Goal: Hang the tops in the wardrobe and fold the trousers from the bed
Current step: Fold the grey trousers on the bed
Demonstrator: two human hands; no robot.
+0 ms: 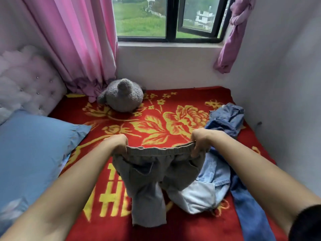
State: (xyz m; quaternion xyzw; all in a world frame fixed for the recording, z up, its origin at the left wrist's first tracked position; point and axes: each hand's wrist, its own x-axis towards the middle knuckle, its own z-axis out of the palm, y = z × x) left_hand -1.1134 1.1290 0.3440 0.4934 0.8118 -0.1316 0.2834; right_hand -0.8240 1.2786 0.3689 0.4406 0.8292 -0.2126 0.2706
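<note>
The grey trousers [149, 173] hang over the middle of the bed [156, 122], legs trailing onto its red blanket. The left hand [116, 143] pinches one end of the elastic waistband [159, 150] and the right hand [199, 141] pinches the other. The cloth looks soft, light and limp, so it is best held at the waist corners and cuffs. Jeans [225, 119] are heaped just beside, along the bed's right edge.

hands: left [116, 143], right [199, 141] grip grey trousers [151, 174] waistband | over red blanket [156, 119]
</note>
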